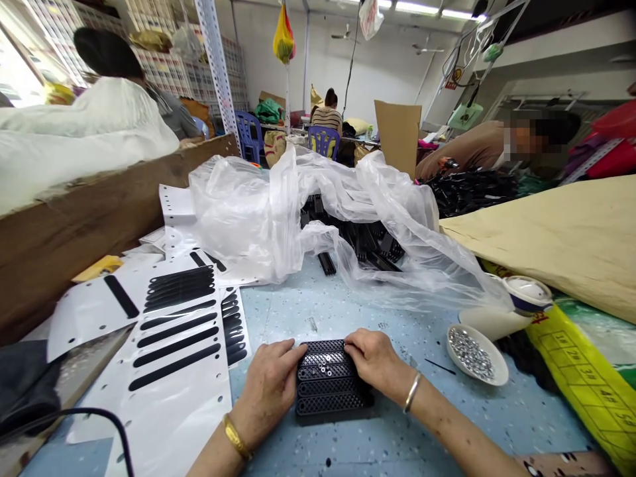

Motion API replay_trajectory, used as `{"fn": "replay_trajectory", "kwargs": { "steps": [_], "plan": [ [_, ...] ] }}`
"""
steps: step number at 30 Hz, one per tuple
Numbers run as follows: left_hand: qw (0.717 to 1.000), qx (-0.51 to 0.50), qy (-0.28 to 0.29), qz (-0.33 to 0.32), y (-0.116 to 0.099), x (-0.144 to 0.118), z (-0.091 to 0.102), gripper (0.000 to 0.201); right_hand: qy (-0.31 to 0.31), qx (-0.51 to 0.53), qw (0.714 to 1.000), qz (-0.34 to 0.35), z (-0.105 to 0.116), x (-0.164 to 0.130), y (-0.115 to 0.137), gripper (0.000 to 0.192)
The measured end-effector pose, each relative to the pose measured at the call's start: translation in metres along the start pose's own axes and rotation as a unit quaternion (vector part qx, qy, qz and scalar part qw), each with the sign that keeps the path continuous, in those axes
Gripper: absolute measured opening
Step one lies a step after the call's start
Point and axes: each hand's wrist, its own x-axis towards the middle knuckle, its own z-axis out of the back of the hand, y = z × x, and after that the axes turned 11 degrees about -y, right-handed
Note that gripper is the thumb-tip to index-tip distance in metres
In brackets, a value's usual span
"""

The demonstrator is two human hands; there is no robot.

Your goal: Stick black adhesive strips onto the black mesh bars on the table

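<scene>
Far left, against the wooden board (99,205): white backing sheets (169,358) overlapping, count unclear, printed or stuck with black strips (173,344). About a dozen long strips readable on the top sheet, more on the ones beneath. Black cable (99,417) curling across the lower corner.

Centre, low on the blue table (318,305): left hand (271,387) resting palm down, fingers curled against the left edge of the black block (332,381), thumb tucked toward its top corner. Block lying flat between both hands, apparently four ribbed bars side by side, with a few small silver rivets sitting on the second bar. Looks like stiff moulded plastic, light, textured enough not to slip. Best taken by the two short ends, squeezed inward so the bars stay together, kept level so the loose rivets don't roll off. Right hand (375,361) on the upper right corner, fingertips pressed down on the top bars, nothing pinched as far as can be told.

Behind: one crumpled clear bag (278,212) spilling more black parts (368,245), too many to count.

Right: one white dish (477,361) heaped with rivets, uncountable. One capped white tub (527,295) beside it.
</scene>
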Motion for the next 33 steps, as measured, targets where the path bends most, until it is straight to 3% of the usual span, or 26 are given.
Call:
{"fn": "replay_trajectory", "kwargs": {
  "steps": [6,12,20,27,33],
  "plan": [
    [1.0,0.001,0.002,-0.015,0.001,0.002,-0.001,0.038,-0.015,0.005,1.0,0.001,0.007,-0.006,-0.001,0.016],
    [1.0,-0.002,-0.015,-0.022,0.001,0.001,-0.002,0.039,-0.045,-0.021,0.993,0.11,0.017,-0.024,0.003,0.032],
    [1.0,-0.012,-0.011,-0.022,0.003,0.001,-0.002,0.039,-0.043,-0.09,0.979,0.176,0.016,-0.026,0.0,0.036],
    [1.0,-0.019,-0.004,-0.023,0.003,0.001,-0.003,0.039,-0.056,-0.106,0.982,0.147,0.023,-0.03,-0.009,0.036],
    [1.0,-0.018,0.006,-0.024,0.003,0.001,-0.003,0.04,-0.042,-0.059,0.99,0.125,0.026,-0.031,-0.017,0.032]
  ]
}}
